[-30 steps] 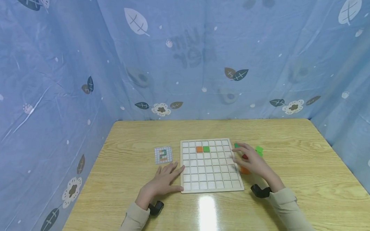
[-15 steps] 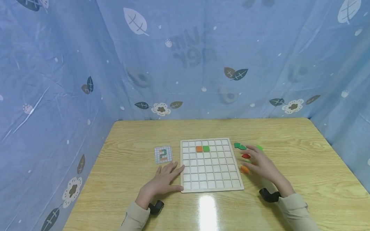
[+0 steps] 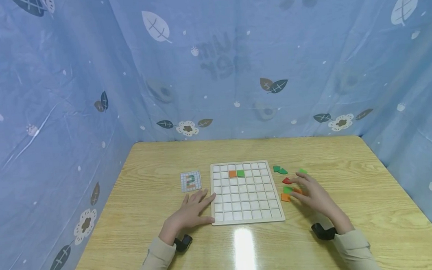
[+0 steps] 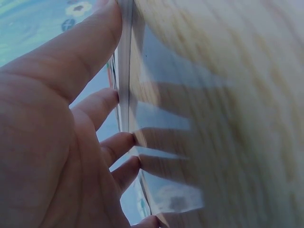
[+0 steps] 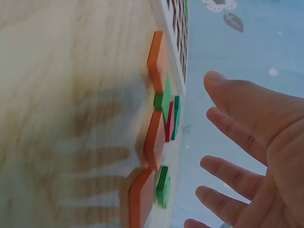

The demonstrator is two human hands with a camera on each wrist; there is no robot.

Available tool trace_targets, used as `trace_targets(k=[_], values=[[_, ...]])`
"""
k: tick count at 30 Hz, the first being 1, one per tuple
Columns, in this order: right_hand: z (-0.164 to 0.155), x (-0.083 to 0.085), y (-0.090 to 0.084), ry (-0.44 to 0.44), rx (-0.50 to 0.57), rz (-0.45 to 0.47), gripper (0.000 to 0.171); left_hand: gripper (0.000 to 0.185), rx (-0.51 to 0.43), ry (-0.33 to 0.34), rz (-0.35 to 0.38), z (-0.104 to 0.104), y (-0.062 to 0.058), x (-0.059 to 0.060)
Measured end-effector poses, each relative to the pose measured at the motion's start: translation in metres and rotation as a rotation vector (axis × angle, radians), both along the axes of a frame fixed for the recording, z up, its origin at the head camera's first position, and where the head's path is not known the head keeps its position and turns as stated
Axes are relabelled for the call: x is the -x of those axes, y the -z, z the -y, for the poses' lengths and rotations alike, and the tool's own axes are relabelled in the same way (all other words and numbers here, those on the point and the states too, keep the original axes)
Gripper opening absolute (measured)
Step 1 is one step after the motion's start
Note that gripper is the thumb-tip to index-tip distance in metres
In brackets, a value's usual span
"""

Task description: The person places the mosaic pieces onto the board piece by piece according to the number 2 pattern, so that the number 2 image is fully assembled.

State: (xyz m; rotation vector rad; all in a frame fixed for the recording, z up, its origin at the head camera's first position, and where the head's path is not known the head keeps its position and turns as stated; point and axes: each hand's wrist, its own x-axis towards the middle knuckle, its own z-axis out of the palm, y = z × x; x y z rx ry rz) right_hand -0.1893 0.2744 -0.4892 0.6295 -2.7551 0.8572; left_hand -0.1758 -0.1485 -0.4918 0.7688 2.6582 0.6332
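A wooden grid board (image 3: pixel 247 219) lies in the middle of the table, with an orange tile (image 3: pixel 232 174) and a green tile (image 3: pixel 241 173) side by side in its second row. My left hand (image 3: pixel 192 211) rests flat on the table, fingers (image 4: pixel 102 102) touching the board's left edge (image 4: pixel 124 85). My right hand (image 3: pixel 312 193) hovers open over loose tiles right of the board: orange tiles (image 3: pixel 285 197) (image 5: pixel 156 59), green tiles (image 3: pixel 280 170) (image 5: pixel 164 187) and a red one (image 3: pixel 287 181). It holds nothing.
A small pattern card (image 3: pixel 190 180) lies left of the board. The wooden table (image 3: pixel 158 162) is walled in on three sides by a blue leaf-print curtain (image 3: pixel 212 70). Black wrist cameras (image 3: pixel 183 242) sit at both wrists.
My right hand has drawn back from the board's right edge to the right and towards me, uncovering the loose tiles. My left hand has stayed put.
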Motion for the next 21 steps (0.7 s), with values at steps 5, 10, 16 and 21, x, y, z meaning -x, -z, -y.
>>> trace_targets(k=[5, 10, 16, 21], values=[[-0.006, -0.004, 0.0, 0.034, -0.032, -0.012, 0.037, 0.076, 0.005, 0.001, -0.003, 0.0, 0.002, 0.001], [-0.013, -0.008, 0.0, 0.05, -0.071, -0.016, 0.036, 0.076, 0.001, 0.001, -0.007, 0.001, 0.003, 0.001], [-0.02, -0.01, 0.003, 0.05, -0.077, 0.001, 0.036, 0.076, 0.005, 0.002, -0.008, 0.001, 0.003, 0.001], [-0.024, -0.011, 0.006, 0.066, -0.087, -0.007, 0.033, 0.076, -0.002, 0.002, 0.0, 0.001, 0.002, 0.001]])
